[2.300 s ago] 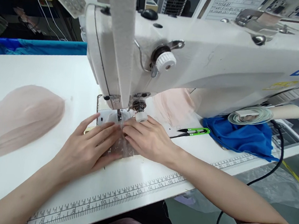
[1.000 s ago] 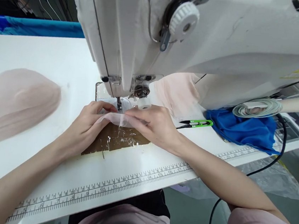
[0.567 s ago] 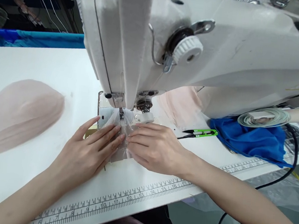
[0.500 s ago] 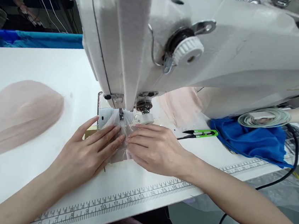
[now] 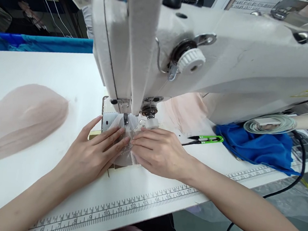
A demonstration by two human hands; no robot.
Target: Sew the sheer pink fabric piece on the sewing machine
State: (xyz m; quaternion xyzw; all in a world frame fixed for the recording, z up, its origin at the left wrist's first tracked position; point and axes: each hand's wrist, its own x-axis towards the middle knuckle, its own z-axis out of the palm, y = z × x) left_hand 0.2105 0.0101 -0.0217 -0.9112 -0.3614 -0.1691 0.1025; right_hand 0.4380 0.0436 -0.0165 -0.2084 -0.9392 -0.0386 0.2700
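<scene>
A piece of sheer, pale fabric point(image 5: 124, 159) lies under the presser foot point(image 5: 125, 119) of a white sewing machine point(image 5: 236, 61). My left hand point(image 5: 95, 151) rests on the fabric's left side with fingers stretched out and its index finger spread toward the metal needle plate point(image 5: 108, 120). On the right side, my right hand point(image 5: 159, 151) has its fingers pressed together and bent, gripping the fabric close to the seam line. Its thumb is hidden beneath. The fingertips of both hands sit just in front of the foot, nearly touching each other.
Sheer pinkish fabric point(image 5: 24, 120) lies to the left; more peach fabric point(image 5: 186, 109) lies under the machine arm. Green thread snips point(image 5: 209, 138), blue cloth point(image 5: 258, 146) and a coil of pale green tape point(image 5: 270, 124) are at the right. A printed ruler point(image 5: 119, 209) lines the front edge.
The camera view has shifted slightly, so the machine appears a little lower. Both hands keep nearly the same position on the fabric. Part of another person's clothing now shows behind the machine.
</scene>
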